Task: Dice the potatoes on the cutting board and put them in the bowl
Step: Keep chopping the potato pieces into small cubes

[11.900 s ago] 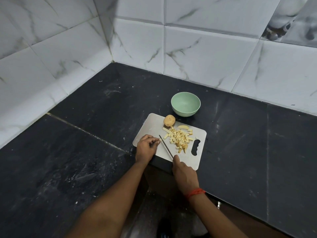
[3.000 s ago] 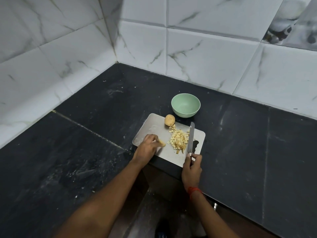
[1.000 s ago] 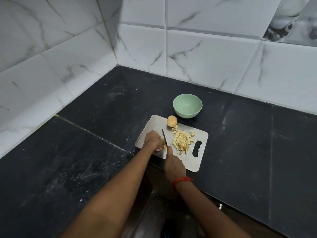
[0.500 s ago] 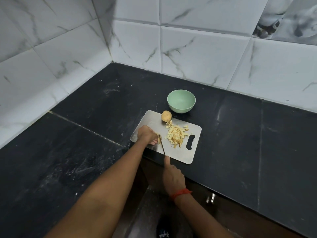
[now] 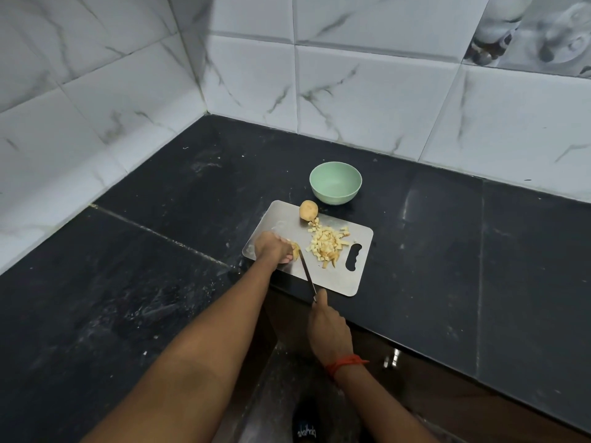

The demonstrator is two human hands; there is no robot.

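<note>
knife point(image 5: 306, 270): handle buried inside the right grip point(image 5: 326, 327), lower middle.
potato piece point(image 5: 296, 250): mostly covered by the left grip point(image 5: 271, 247).
patterned tile point(image 5: 537, 33): upper right, blurred and cut by the edge.
shoe point(image 5: 305, 431): bottom edge, cropped; its lettering unreadable.

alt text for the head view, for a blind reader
The left hand holds a potato piece on a board while the right hand holds a knife against it. Beside them lie dice and a whole potato; an empty bowl stands behind.

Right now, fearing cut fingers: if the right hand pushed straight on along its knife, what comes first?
Probably the potato piece held by the left hand, right beside the knife tip; depth is unclear.
</note>
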